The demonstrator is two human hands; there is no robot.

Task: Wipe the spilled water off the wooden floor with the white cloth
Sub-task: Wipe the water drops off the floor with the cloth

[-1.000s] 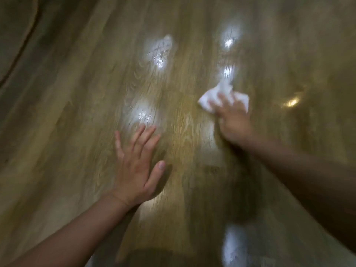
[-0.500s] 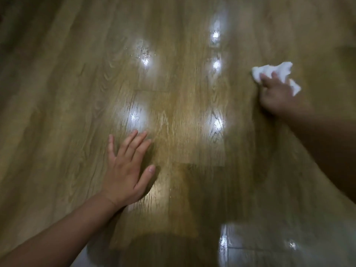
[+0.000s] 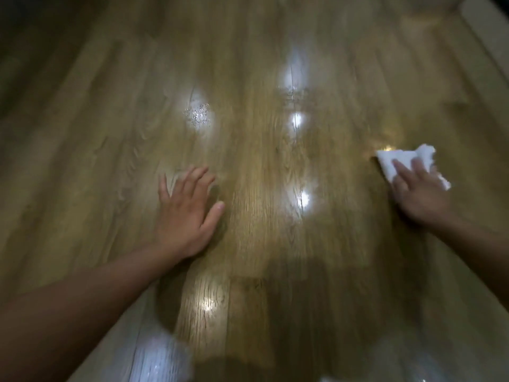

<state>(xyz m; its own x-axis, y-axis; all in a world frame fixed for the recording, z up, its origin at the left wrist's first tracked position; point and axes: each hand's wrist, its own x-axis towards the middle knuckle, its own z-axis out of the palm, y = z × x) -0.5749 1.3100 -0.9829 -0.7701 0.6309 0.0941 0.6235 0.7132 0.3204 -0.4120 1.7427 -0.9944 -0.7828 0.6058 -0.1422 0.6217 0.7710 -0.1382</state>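
On the glossy, wood-grain floor [image 3: 110,133], my right grip [image 3: 416,191] presses a crumpled white cloth [image 3: 396,158] against the planks at the far right, fingers laid straight across it and its ragged edge poking out on either side. My left grip [image 3: 187,213] rests palm-down on the boards, well apart from the cloth, fingers spread and holding nothing. A beaded patch of spilled water [image 3: 197,117] glitters on the varnish beyond the left grip, among soft round glares of reflected light.
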